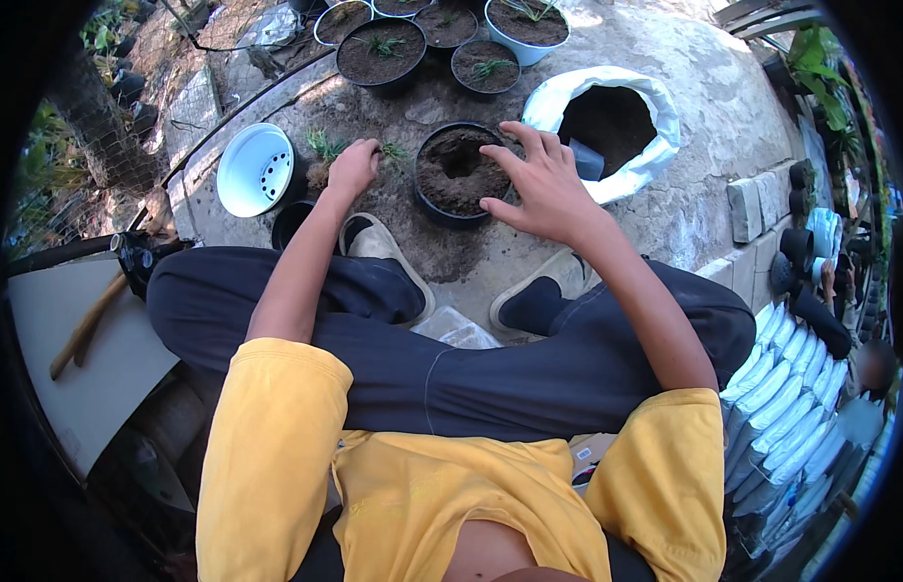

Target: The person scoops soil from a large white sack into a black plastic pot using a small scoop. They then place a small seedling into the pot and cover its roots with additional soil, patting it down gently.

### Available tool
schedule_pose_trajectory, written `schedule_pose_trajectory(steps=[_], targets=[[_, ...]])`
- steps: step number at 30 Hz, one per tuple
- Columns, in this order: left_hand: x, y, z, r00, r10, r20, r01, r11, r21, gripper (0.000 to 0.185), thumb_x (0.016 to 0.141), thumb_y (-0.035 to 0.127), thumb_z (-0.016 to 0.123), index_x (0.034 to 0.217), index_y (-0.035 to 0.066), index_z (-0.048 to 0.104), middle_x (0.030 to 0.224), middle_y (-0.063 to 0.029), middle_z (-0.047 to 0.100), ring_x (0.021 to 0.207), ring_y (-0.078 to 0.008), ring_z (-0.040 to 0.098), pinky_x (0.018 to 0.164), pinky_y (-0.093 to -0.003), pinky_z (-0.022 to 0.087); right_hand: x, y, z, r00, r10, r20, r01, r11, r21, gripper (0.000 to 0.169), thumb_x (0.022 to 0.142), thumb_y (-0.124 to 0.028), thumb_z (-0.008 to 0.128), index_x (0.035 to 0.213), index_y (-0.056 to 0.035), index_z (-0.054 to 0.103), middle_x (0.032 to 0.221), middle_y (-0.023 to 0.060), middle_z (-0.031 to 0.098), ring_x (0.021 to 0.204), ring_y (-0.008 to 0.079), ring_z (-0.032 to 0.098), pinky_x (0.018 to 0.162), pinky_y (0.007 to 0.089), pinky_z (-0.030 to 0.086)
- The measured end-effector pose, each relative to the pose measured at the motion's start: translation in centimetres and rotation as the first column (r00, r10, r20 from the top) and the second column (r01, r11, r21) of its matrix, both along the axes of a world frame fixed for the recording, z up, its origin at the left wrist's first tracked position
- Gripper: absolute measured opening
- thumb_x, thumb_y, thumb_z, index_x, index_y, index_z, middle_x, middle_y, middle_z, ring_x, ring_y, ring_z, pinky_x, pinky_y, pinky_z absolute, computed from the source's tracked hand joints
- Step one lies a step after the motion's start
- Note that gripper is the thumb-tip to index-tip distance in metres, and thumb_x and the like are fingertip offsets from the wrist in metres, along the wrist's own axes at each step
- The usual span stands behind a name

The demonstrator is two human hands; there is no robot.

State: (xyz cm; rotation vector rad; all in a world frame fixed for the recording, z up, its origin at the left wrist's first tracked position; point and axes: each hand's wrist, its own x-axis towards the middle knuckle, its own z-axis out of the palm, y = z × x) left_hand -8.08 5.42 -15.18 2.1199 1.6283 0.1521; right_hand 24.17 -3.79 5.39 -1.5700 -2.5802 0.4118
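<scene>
A black plastic pot (458,174) filled with dark soil stands on the ground before me, with a hollow in the middle of its soil. Over its right rim my right hand (542,178) is spread, fingers apart, nothing in it. My left hand (355,169) is left of the pot, with its fingers bent down by a small green grass-like plant (394,151); whether it grips the plant is hidden. Another grassy clump (326,145) lies just left of that hand. An open white sack of soil (666,138) sits to the right, a translucent plastic piece (586,160) in it.
A white pot with drain holes (256,171) lies tipped at the left, beside dark pots. Several planted pots (382,51) stand at the far side. A clear plastic packet (455,327) lies between my shoes. Far right are stacked filled bags (786,407) and another person (851,305).
</scene>
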Motion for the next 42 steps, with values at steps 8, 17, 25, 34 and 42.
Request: schedule_pose_trajectory(steps=[8,17,25,34,42], targets=[[-1.6,2.0,3.8,0.787,0.464,0.407,-0.324,0.872,-0.367,0.048,0.101,0.024,0.060,0.137,-0.006,0.049,0.109,-0.0209,0.069,0.063,-0.0214,0.070,0.059,-0.0342,0.056,-0.4,0.5,0.5,1.000,0.009,-0.021,-0.008,0.999,0.051,0.062,0.085,-0.042,0.072,0.139,-0.0158,0.055,0.152,0.0148,0.037,0.138,0.0384,0.035,0.111,0.0545,0.033],[-0.8,3.4,17.5,0.722,0.462,0.514,-0.176,0.842,-0.510,0.024,0.100,0.017,0.063,0.119,0.002,0.061,0.105,-0.0068,0.072,0.074,-0.0127,0.072,0.055,-0.0254,0.055,-5.9,3.6,-0.3,0.982,0.063,-0.179,-0.030,0.983,0.183,0.054,0.086,-0.042,0.070,0.131,-0.0139,0.062,0.124,0.0112,0.061,0.122,0.0320,0.051,0.098,0.0482,0.041],[-0.8,1.2,26.2,0.765,0.305,0.567,-0.096,0.925,-0.367,0.034,0.094,0.031,0.071,0.118,0.007,0.066,0.105,-0.0001,0.074,0.066,-0.0058,0.066,0.050,-0.0205,0.045,-14.9,7.0,-0.6,0.859,-0.188,-0.475,0.178,0.982,-0.066,0.039,0.090,-0.037,0.067,0.115,-0.0071,0.065,0.103,0.0170,0.072,0.097,0.0363,0.070,0.083,0.0491,0.055],[-3.8,1.0,26.5,0.796,0.333,0.505,-0.234,0.940,-0.250,0.049,0.089,0.039,0.074,0.123,0.004,0.065,0.102,-0.0033,0.074,0.075,-0.0077,0.070,0.052,-0.0218,0.045,-16.6,8.1,-2.4,0.878,-0.194,-0.438,0.136,0.978,-0.161,0.031,0.087,-0.038,0.069,0.100,-0.0099,0.072,0.090,0.0149,0.075,0.091,0.0354,0.072,0.081,0.0466,0.056],[-3.4,1.6,26.6,0.659,0.351,0.665,-0.372,0.921,-0.117,0.043,0.090,0.034,0.075,0.116,0.001,0.066,0.096,-0.0064,0.074,0.078,-0.0121,0.072,0.058,-0.0261,0.051,-17.5,8.4,-3.4,0.935,-0.114,-0.336,0.089,0.992,-0.090,0.037,0.087,-0.044,0.072,0.098,-0.0094,0.072,0.086,0.0109,0.074,0.084,0.0319,0.072,0.074,0.0437,0.056]])
